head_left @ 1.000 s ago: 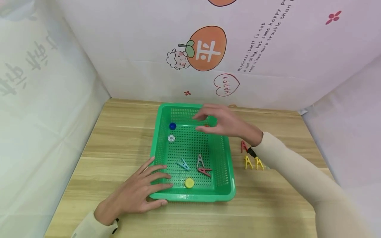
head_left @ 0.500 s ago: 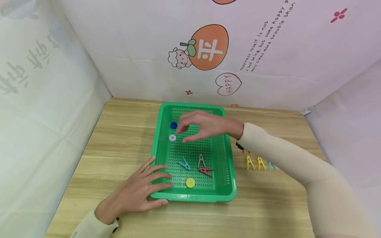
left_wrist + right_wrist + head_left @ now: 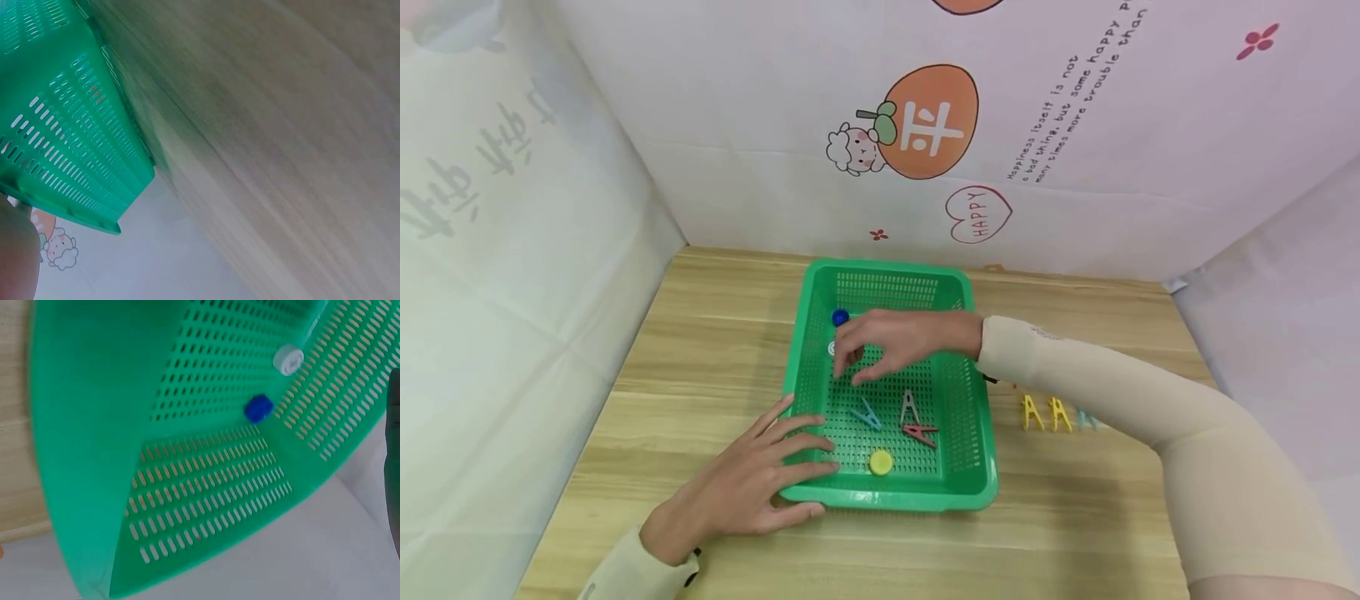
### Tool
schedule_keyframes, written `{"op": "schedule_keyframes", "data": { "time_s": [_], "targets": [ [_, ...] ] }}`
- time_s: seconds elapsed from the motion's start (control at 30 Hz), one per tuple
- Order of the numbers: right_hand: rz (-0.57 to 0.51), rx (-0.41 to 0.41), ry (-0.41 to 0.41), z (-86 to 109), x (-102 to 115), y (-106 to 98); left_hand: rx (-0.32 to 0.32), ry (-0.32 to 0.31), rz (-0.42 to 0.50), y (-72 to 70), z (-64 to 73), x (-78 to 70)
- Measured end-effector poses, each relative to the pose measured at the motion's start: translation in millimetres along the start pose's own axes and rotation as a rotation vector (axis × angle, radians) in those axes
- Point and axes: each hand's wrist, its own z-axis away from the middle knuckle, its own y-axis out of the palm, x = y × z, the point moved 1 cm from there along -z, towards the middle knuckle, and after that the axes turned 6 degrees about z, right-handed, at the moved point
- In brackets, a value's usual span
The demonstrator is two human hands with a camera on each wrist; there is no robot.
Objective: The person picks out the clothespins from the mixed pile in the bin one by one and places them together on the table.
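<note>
A green perforated basket (image 3: 895,499) stands on the table. My left hand (image 3: 748,483) rests on its near left corner, fingers spread straight over the rim, thumb along the front. Over the basket's middle hovers my right hand (image 3: 895,340), palm down, fingers loosely bent and thumb apart, with nothing seen between them. Close to its fingertips lie a blue bottle cap (image 3: 840,317) and a white bottle cap (image 3: 289,360). Nearer me in the basket are a blue clothespin (image 3: 870,417), a grey clothespin (image 3: 907,397), a red clothespin (image 3: 917,432) and a yellow cap (image 3: 881,462).
Right of the basket, two yellow clothespins (image 3: 1031,412) lie on the wooden table (image 3: 715,308). A pale blue clothespin (image 3: 1086,420) beside them is partly hidden by my right sleeve (image 3: 1097,375). White printed cloth walls (image 3: 760,192) stand behind and at both sides.
My right hand has moved left and toward me, from the basket's far right side to over its middle. My sleeve now covers the red clothespin on the table. The left hand stays put.
</note>
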Motion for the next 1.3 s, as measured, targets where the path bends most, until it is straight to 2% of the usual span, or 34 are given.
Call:
{"op": "schedule_keyframes", "data": {
  "time_s": [0.3, 0.53, 0.77, 1.03, 1.3],
  "targets": [
    [0.027, 0.156, -0.03, -21.1, -1, 19, 0.002, 0.009, -0.014, -1.6, 3.8, -1.5],
    [0.109, 0.261, -0.065, -33.6, -2, 24, -0.011, 0.015, -0.026, -2.3, 5.6, -2.0],
    [0.22, 0.391, -0.092, -36.5, -7, 33, 0.012, 0.03, -0.036, 0.4, 2.2, -3.1],
    [0.389, 0.453, -0.154, -36.9, -11, 41, 0.007, 0.031, -0.038, 1.1, 0.9, -2.9],
    [0.48, 0.495, -0.191, -42.6, -10, 49, 0.003, 0.037, -0.058, -2.9, -0.2, -3.7]
  ]
}}
